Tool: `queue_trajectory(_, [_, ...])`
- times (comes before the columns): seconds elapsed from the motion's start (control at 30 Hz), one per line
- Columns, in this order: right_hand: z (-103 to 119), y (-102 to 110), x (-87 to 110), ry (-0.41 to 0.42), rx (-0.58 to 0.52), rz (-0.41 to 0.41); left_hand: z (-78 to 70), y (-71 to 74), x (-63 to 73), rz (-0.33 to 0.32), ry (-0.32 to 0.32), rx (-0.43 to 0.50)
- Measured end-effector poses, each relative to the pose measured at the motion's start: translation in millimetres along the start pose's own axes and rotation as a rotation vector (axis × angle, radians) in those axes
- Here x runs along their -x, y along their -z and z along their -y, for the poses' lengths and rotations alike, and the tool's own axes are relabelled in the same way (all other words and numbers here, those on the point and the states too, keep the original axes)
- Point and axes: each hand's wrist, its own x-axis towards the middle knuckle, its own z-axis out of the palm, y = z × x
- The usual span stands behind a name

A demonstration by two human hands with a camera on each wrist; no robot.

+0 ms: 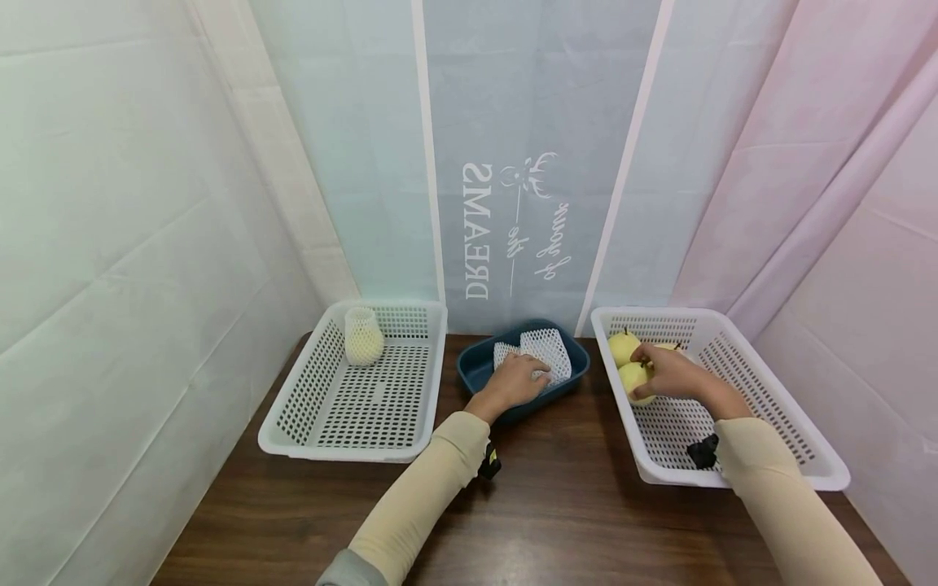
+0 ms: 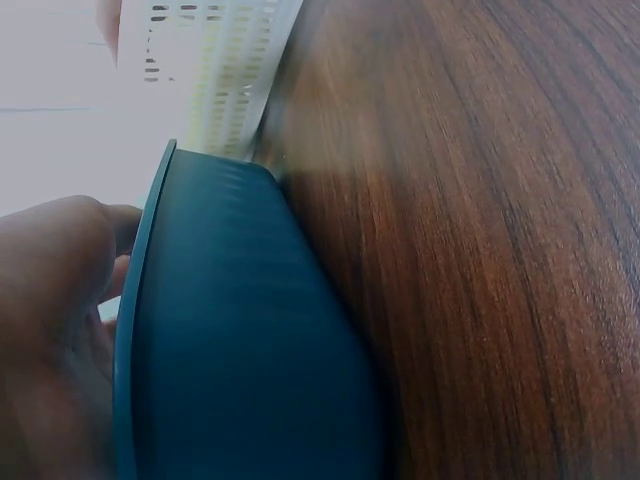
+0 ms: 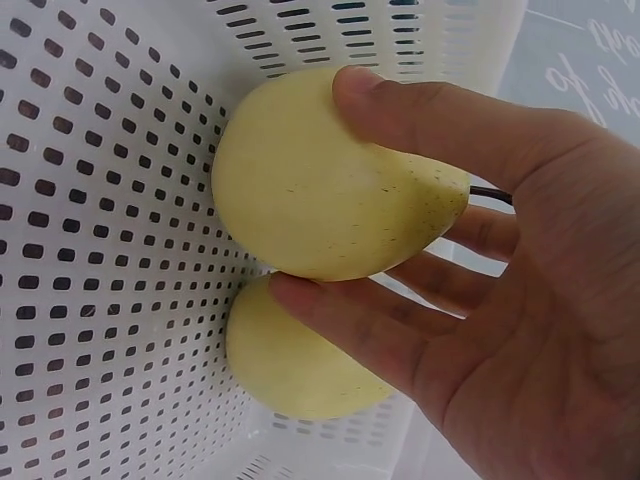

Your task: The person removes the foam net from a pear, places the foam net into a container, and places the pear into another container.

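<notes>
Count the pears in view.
4: a wrapped pear in the left basket; in the right basket, a held pear, a farther pear and a half-hidden pear behind the right hand. More may be hidden.

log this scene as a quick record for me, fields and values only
right hand: grips a yellow pear between thumb and fingers; hand
right basket: white perforated plastic, holding the gripped pear and more pears
left hand: over white foam nets; grip unclear; hand
middle container: dark blue plastic tub, holding the foam nets
left basket: white perforated plastic, one netted pear toward its far left
surface: dark wood-grain table
</notes>
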Motion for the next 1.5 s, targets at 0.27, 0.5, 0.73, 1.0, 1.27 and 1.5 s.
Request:
queue_trajectory(0.27, [-0.5, -1.7, -1.8, 0.001, -0.007, 0.021, -2.1, 0.1, 0.4, 0.096, 0.026, 0.013])
queue_trajectory(0.5, [0.8, -1.3, -0.4, -0.004, -0.028, 0.058, -4.1, -2.0, 2.7, 0.173, 0.095, 0.013])
queue_trajectory(0.73, [2.1, -0.5, 3.1, -0.011, -0.033, 0.076, -5.4, -3.6, 4.4, 0.196, 0.116, -0.013])
queue_trajectory(1.0, [4.2, 0.9, 5.5, -0.016, -0.031, 0.093, -6.5, -5.3, 4.2, 0.207, 0.135, -0.025])
queue_trajectory(1.27, [3.1, 1.4, 6.4, 0.001, -0.016, 0.075, -5.5, -5.7, 3.3, 0.233, 0.123, -0.015])
queue_trajectory(1.5, [5.5, 3.8, 7.6, -0.005, -0.004, 0.082, -5.5, -2.9, 8.7, 0.208, 0.104, 0.015])
